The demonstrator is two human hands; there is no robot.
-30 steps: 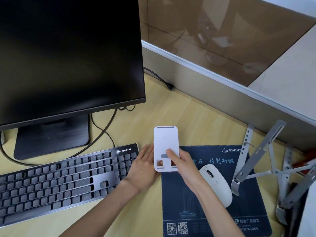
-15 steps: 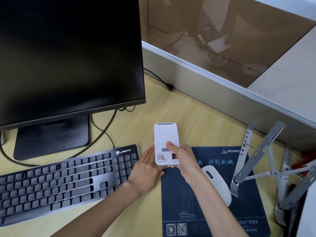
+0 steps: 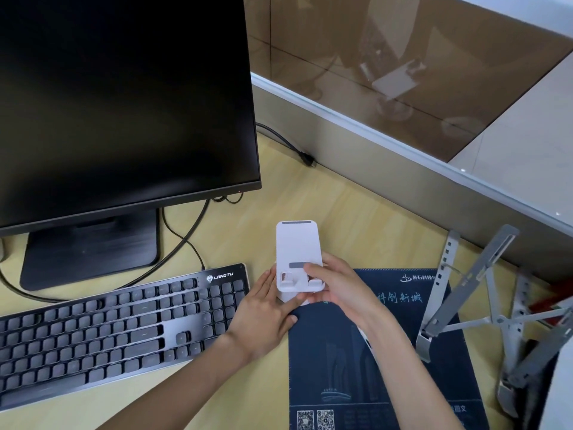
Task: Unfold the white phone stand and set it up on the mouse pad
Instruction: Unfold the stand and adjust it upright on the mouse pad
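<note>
Both hands gripped the stand (image 3: 297,249), left hand (image 3: 263,315) under its base, right hand (image 3: 338,288) pinching its front, above the pad's (image 3: 347,367) corner.

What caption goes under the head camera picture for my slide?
Two hands unfold a white phone stand above the mouse pad, beside a keyboard.

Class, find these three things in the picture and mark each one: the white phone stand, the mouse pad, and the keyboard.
white phone stand (image 3: 297,243), head view, on its flat back panel above the hands.
mouse pad (image 3: 347,367), head view, on bare dark fabric near its middle.
keyboard (image 3: 117,330), head view, on the keys in the middle rows.
</note>
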